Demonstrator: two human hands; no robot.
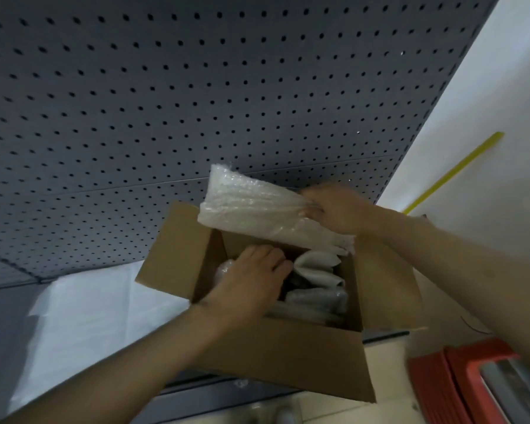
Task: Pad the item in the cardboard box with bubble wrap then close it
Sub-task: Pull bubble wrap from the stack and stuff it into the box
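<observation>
An open brown cardboard box point(285, 359) sits in front of me with its flaps spread outward. My right hand point(337, 209) grips a bunched sheet of clear bubble wrap point(248, 203) above the box's far edge. My left hand point(251, 280) reaches down inside the box, fingers spread, pressing on the contents at the left. More bubble wrap and pale padding point(315, 289) fill the right side of the box. The item itself is hidden under the wrap and my left hand.
A grey pegboard panel point(166, 102) rises behind the box. White sheeting point(83, 310) lies on the surface at the left. A red plastic stool point(459, 381) stands at the lower right. A yellow strip point(453, 172) runs along the white wall.
</observation>
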